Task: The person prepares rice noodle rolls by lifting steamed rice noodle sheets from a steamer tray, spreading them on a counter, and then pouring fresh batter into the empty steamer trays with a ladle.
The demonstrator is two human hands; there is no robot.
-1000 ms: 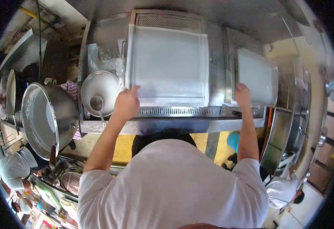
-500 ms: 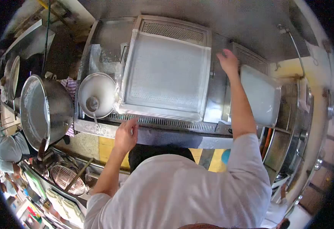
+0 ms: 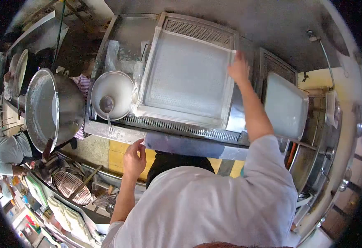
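Note:
My right hand (image 3: 239,69) is at the upper right corner of a shallow framed tray (image 3: 228,97), fingers stretched out and a little blurred, fingertips right at the rim. Pale cloth or liquid (image 3: 189,74) covers most of the tray, over a perforated metal plate (image 3: 199,33). Empty and loosely curled, my left hand (image 3: 134,160) hovers by the counter's front edge (image 3: 127,135), thumb apart from the fingers. Left of the tray sits a metal bowl (image 3: 123,89) of white liquid, with a ladle (image 3: 106,104) resting in it, its handle over the rim.
A big metal pot (image 3: 70,111) with white residue stands to the left. On the right is a second pale tray (image 3: 286,105). A pinkish basket (image 3: 71,186) lies among tools at lower left, near another person (image 3: 9,151). A slotted drain (image 3: 181,129) runs along the counter's front.
My right hand has moved left, from the gap beside the tray to the tray's upper right corner. My left hand has drawn back slightly toward me, and the view has shifted a little.

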